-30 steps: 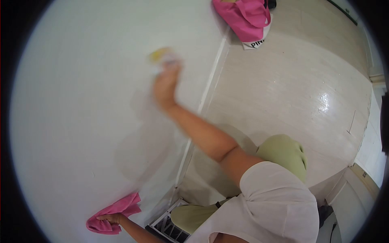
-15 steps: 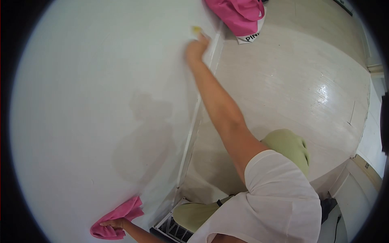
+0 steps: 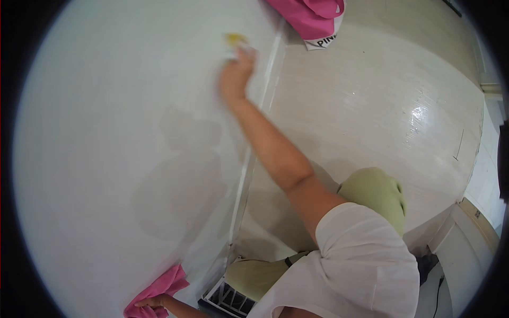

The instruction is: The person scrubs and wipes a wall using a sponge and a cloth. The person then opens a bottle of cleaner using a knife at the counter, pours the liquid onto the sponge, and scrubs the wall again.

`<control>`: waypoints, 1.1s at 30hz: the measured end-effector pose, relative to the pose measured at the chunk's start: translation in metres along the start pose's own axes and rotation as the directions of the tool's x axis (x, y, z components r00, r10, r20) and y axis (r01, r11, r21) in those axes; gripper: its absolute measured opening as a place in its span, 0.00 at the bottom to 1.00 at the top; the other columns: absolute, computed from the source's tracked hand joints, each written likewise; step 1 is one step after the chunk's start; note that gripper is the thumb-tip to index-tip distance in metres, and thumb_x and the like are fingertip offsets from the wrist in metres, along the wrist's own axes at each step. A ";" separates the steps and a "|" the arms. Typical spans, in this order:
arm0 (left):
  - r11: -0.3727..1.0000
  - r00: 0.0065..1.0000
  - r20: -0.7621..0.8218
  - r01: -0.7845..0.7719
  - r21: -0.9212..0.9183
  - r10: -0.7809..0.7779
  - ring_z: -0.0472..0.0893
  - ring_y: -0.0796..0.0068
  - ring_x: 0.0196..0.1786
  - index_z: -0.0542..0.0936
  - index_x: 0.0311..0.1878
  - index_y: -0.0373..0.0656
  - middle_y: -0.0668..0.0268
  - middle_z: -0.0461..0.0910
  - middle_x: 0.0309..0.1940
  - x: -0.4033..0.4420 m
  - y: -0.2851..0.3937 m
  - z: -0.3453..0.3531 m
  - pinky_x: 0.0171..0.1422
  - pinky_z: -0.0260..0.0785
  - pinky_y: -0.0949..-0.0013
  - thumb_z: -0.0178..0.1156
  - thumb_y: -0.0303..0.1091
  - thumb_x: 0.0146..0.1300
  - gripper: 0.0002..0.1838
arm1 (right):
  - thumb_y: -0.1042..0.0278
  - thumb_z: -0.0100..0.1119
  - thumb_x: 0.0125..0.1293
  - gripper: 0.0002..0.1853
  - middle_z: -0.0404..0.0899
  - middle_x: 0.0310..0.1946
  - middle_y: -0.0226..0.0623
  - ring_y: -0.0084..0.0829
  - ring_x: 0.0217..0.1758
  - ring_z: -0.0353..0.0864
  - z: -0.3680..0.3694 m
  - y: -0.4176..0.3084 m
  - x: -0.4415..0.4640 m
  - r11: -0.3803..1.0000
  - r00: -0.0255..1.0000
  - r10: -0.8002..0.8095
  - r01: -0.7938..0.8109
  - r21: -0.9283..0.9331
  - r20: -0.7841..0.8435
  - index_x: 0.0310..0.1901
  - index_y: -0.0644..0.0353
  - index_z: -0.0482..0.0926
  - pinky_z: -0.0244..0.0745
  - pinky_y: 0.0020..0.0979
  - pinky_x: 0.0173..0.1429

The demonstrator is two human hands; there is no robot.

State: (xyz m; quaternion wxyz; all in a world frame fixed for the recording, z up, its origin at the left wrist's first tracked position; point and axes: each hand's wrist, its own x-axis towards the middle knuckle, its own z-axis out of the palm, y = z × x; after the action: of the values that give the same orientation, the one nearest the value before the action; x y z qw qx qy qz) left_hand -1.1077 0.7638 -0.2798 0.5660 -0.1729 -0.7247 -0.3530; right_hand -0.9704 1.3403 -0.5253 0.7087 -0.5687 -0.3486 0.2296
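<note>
My right hand (image 3: 237,77) is raised to the white wall (image 3: 106,132), its fingers closed on a small yellow and white object (image 3: 234,41), blurred by motion, that appears to be against the wall. Low on the same wall, my left hand (image 3: 152,301) grips a pink cloth (image 3: 165,283), which is bunched between thumb and fingers. Part of the cloth spreads up and to the right of the hand.
A pink bag (image 3: 310,20) with a white lettered bottom sits where wall and floor (image 3: 360,100) meet. Near my knee is a white slatted rack (image 3: 229,298). A door (image 3: 469,254), dark items (image 3: 426,265) and a cord (image 3: 439,297) are at lower right.
My right hand first went up toward the baseboard with the yellow and white object, then came back left and slightly down. My left hand, with the pink cloth, has shifted slightly down and right in view.
</note>
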 end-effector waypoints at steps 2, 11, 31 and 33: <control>1.000 1.000 0.003 -0.002 0.007 0.002 0.72 0.59 0.57 0.66 0.59 0.28 0.51 0.73 0.55 -0.001 -0.001 0.001 0.65 0.61 0.68 0.49 0.51 0.67 0.32 | 0.86 0.47 0.48 0.18 0.68 0.51 0.62 0.57 0.59 0.64 -0.029 -0.094 0.021 0.943 0.961 -0.053 -0.040 0.329 0.271 0.44 0.71 0.76 0.58 0.43 0.65; 0.996 0.998 -0.060 -0.027 0.087 0.032 0.72 0.59 0.58 0.65 0.60 0.28 0.51 0.72 0.56 0.008 -0.023 -0.004 0.65 0.61 0.68 0.49 0.52 0.66 0.33 | 0.82 0.50 0.53 0.12 0.73 0.41 0.48 0.41 0.45 0.73 0.025 0.115 0.065 0.737 0.823 0.565 -0.536 0.412 0.061 0.41 0.72 0.75 0.67 0.33 0.52; 0.871 0.457 0.784 -0.446 -0.207 0.420 0.75 0.57 0.47 0.74 0.50 0.38 0.53 0.77 0.44 -0.025 0.343 0.175 0.55 0.64 0.60 0.46 0.46 0.68 0.20 | 0.81 0.41 0.62 0.21 0.72 0.45 0.42 0.34 0.46 0.75 -0.116 -0.134 0.128 0.034 0.882 0.246 -0.422 0.906 0.402 0.58 0.68 0.62 0.75 0.35 0.48; 0.564 0.363 0.565 -0.793 -0.231 0.741 0.67 0.60 0.61 0.64 0.63 0.42 0.57 0.67 0.59 -0.086 0.308 0.218 0.64 0.59 0.62 0.49 0.41 0.66 0.24 | 0.80 0.40 0.63 0.21 0.71 0.46 0.41 0.34 0.48 0.75 -0.126 -0.140 0.125 0.046 0.875 0.294 -0.416 0.908 0.385 0.59 0.68 0.61 0.74 0.36 0.50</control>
State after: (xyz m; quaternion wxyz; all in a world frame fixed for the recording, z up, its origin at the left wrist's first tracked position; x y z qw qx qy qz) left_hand -1.0338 1.1436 -0.2878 0.4060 -0.5698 -0.7123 0.0566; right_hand -0.8036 1.3143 -0.3752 0.8057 -0.0277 0.0031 0.5917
